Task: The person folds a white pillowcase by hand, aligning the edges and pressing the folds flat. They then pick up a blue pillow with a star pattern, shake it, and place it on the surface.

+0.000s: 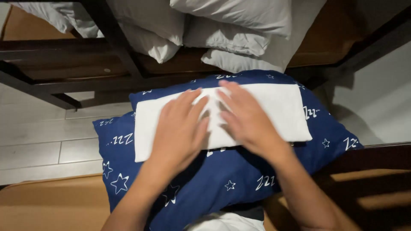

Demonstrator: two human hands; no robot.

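Observation:
A dark blue pillow printed with white stars and letters lies in front of me. On top of it rests a folded white cloth, a flat rectangle. My left hand lies flat on the cloth's left half, fingers spread. My right hand presses flat on the middle of the cloth, fingers apart. The two hands nearly touch at the fingertips. Neither hand grips anything.
Several white pillows are piled on a dark wooden bunk frame beyond the blue pillow. Pale floor tiles show at left. A brown wooden surface lies under the pillow, and a white pillow edge peeks out below it.

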